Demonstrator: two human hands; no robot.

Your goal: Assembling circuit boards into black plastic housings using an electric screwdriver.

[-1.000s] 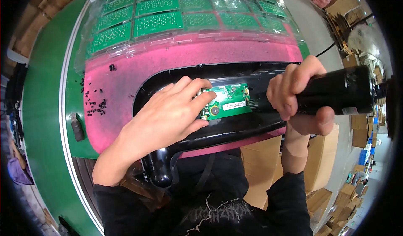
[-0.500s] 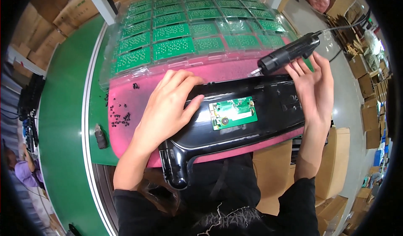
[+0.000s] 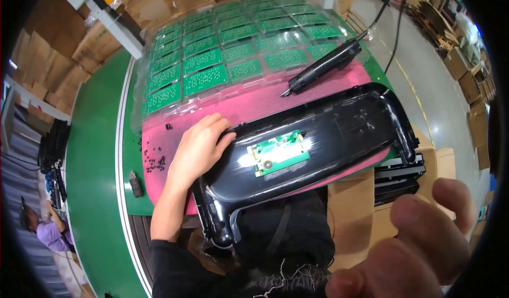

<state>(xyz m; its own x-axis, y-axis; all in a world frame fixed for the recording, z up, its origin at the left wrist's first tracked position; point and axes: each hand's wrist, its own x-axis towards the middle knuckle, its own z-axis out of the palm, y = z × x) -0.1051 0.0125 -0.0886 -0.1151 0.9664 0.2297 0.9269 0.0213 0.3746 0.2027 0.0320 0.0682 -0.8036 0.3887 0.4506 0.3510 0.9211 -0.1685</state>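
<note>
A long black plastic housing (image 3: 339,133) with a bent arm at each end lies tilted over the front of a pink mat (image 3: 249,104). On its face sits a small green circuit board (image 3: 291,162), shining with reflected light. My left hand (image 3: 199,149) grips the housing's upper left edge, thumb on top and fingers curled over the rim. Raised close to the camera at the lower right, my right hand (image 3: 419,239) is empty, its fingers loosely bent and apart. Beyond the housing, a black electric screwdriver (image 3: 326,67) rests aslant, its tip over the mat.
Clear plastic trays (image 3: 204,62) of green circuit boards fill the far side. Small black screws (image 3: 155,163) are scattered at the mat's left, near a dark wrapped lump (image 3: 136,185). At right, a cardboard box (image 3: 352,202) holds black plastic parts (image 3: 400,178). Another person (image 3: 50,235) is far left.
My right hand has left the screwdriver and the housing's right end and come back toward the camera. The screwdriver now lies lower and further left. My left hand stays on the housing.
</note>
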